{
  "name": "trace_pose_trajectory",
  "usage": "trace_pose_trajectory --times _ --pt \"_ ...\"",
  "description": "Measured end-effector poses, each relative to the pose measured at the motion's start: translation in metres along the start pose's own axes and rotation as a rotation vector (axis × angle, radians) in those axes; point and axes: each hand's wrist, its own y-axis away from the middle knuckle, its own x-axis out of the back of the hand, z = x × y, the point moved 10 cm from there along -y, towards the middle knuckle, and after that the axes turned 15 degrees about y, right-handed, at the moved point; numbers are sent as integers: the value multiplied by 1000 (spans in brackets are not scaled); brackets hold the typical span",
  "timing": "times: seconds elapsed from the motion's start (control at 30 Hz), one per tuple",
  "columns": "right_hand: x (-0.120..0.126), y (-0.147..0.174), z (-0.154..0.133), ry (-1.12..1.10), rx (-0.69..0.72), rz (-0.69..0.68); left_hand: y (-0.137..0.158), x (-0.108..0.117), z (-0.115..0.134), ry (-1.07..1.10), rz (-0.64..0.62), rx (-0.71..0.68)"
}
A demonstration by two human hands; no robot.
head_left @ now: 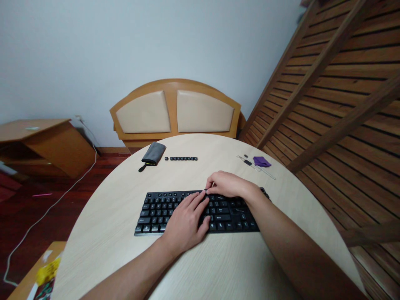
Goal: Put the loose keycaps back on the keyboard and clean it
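A black computer keyboard (154, 212) lies on the round pale table, its long side towards me. My left hand (187, 218) rests over its middle keys with the fingers stretched out and the fingertips near the top row. At the keyboard's upper edge, my right hand (226, 184) has its thumb and forefinger brought together by the top-row keys. Whatever is between those fingertips is too small or hidden to make out. Beyond the keyboard, several loose black keycaps (184, 158) stand in a line, one set slightly apart on the left.
A grey pouch (153, 153) with a black strap sits at the table's far left. Towards the far right are a purple cloth (261, 161), a small dark piece (246, 156) and thin wire-like tools (248, 162). Wooden slatted panels (337, 91) rise on the right.
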Motion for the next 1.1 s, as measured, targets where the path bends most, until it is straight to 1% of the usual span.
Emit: trace_pose_trajectory --times 0.27,0.57,0.77,1.1 --pt "4 2 -5 68 -29 28 0 -2 -2 19 2 10" --pt "3 1 -3 60 -25 10 0 0 -2 50 11 9" --pt "7 3 -8 127 -43 40 0 0 -2 47 21 6" --pt "8 5 -14 193 -56 35 0 2 -1 49 36 3"
